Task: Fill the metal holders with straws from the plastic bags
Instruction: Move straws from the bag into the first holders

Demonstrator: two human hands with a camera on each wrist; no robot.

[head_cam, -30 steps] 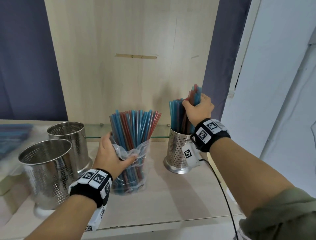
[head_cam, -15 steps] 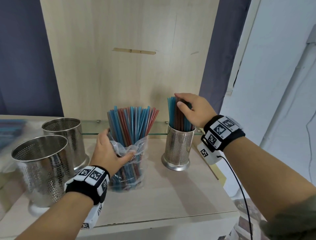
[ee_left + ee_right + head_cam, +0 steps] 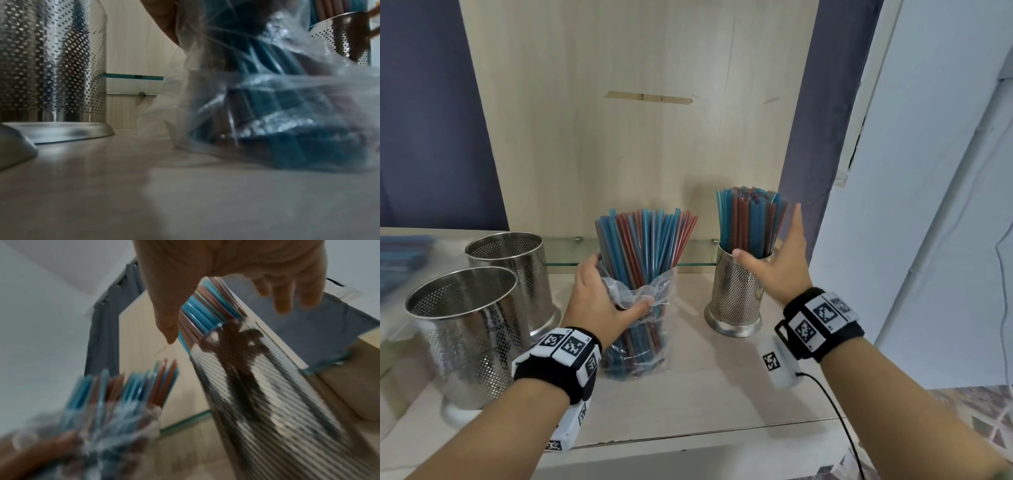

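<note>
A clear plastic bag point(image 3: 640, 329) of blue and red straws point(image 3: 650, 246) stands upright mid-shelf; my left hand point(image 3: 602, 301) grips it around the middle, thumb in front. In the left wrist view the bag point(image 3: 277, 113) fills the right side. A perforated metal holder point(image 3: 736, 298) on the right is packed with blue and red straws point(image 3: 751, 219). My right hand point(image 3: 777, 263) is open beside that holder, fingers spread, touching nothing that I can tell. The right wrist view shows the holder point(image 3: 267, 402) and its straws point(image 3: 209, 308) under the spread fingers point(image 3: 285, 295).
Two empty perforated metal holders point(image 3: 465, 329) point(image 3: 517, 267) stand at the left. Blurred blue straws in a bag point(image 3: 404, 260) lie far left. A low glass rail point(image 3: 571, 253) runs along the back panel. The shelf's front edge point(image 3: 688, 442) is close below my wrists.
My right hand has let go of the straws in the right holder and drawn back to its right side, fingers spread. The left hand keeps its grip on the bag.
</note>
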